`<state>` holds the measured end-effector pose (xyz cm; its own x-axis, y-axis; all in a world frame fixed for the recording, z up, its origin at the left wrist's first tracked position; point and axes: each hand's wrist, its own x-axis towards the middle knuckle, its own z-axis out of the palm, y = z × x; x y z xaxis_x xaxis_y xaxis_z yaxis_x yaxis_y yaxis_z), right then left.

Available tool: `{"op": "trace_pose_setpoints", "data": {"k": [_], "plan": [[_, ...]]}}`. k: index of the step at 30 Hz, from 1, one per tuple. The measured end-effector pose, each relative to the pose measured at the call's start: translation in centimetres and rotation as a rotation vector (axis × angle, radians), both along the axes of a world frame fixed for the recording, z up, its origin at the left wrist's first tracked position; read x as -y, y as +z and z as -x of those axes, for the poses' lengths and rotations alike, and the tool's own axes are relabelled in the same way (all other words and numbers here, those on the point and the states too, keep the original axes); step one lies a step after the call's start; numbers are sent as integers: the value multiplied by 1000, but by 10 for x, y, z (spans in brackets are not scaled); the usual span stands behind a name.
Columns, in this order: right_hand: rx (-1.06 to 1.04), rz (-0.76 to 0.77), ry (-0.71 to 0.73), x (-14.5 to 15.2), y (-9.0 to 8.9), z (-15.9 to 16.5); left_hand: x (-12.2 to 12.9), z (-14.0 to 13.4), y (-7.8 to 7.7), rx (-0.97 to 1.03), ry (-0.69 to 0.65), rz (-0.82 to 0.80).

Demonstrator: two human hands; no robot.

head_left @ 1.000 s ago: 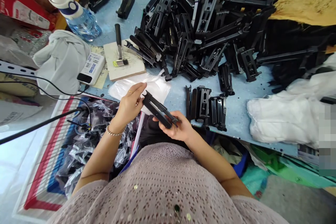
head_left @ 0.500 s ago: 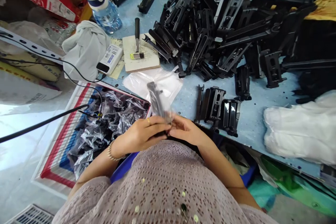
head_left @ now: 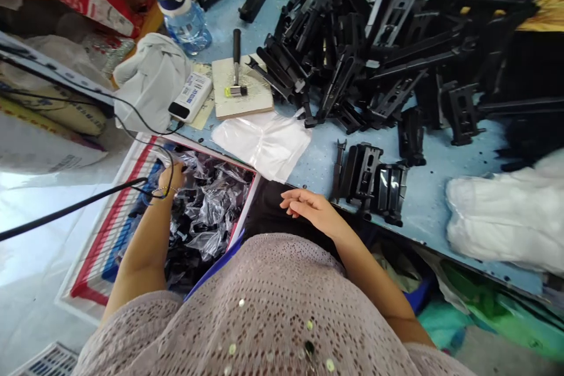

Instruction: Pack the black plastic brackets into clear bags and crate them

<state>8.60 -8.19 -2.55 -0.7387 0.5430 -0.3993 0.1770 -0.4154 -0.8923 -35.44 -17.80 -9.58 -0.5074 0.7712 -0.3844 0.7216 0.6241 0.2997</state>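
Note:
My left hand (head_left: 171, 178) is down in the far left part of a basket (head_left: 97, 235) full of black parts in clear plastic bags (head_left: 211, 202). A cable passes in front of it and its fingers are mostly hidden, so I cannot see whether it still holds a bagged part. My right hand (head_left: 308, 207) hovers before my body at the table's front edge, fingers loosely bent and apart, holding nothing. Just beyond it lies a stack of clear plastic bags (head_left: 262, 144). To its right, several black parts (head_left: 363, 173) stand side by side on the table.
A large heap of black parts (head_left: 352, 64) covers the back of the blue table (head_left: 425, 211). At the left are a hammer (head_left: 237, 64) on a board (head_left: 222, 107), a white device (head_left: 191, 97), a cloth (head_left: 154, 73) and a water bottle (head_left: 185, 20). White bundles (head_left: 506, 217) lie right.
My left hand has moved left and away from me into the basket. The bagged black part has left my right hand, which stays near the same place with its fingers loosened.

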Motion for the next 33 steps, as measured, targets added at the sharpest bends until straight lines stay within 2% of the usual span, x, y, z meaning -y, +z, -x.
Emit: {"op": "trace_pose_setpoints", "data": {"k": [2,5,8,10,12,13,15,17,20,23,24,26,29,31,33], "plan": [[27,-128,-13,-4,6,-11,-16,4,-3,11,-25,52],[166,-558,-64,-24,23,-41,-37,-25,7,144,-143,139],[444,-1019,-91,-56,37,-72,-50,-91,39,518,-393,139],[602,-1201,-8,-79,39,-81,-61,-144,61,637,-499,-97],[654,-1309,159,-101,33,-79,-78,-192,74,435,-480,-436],[643,-1344,252,-111,29,-74,-89,-210,74,303,-461,-522],[595,-1383,404,-132,17,-64,-109,-230,68,127,-421,-558],[527,-1385,496,-153,10,-57,-125,-232,58,133,-368,-537],[418,-1333,526,-179,15,-59,-133,-215,48,337,-194,-563],[415,-1163,419,-183,34,-67,-132,-198,49,572,-17,-539],[409,-1056,344,-178,39,-67,-131,-195,50,631,23,-531],[299,-743,169,-158,43,-61,-130,-195,52,713,86,-525],[-45,-202,-63,-119,33,-34,-129,-202,58,840,179,-567],[-197,28,-179,-97,20,-12,-127,-208,62,948,215,-634],[-258,143,-286,-83,7,8,-125,-214,66,1023,209,-694]]}}
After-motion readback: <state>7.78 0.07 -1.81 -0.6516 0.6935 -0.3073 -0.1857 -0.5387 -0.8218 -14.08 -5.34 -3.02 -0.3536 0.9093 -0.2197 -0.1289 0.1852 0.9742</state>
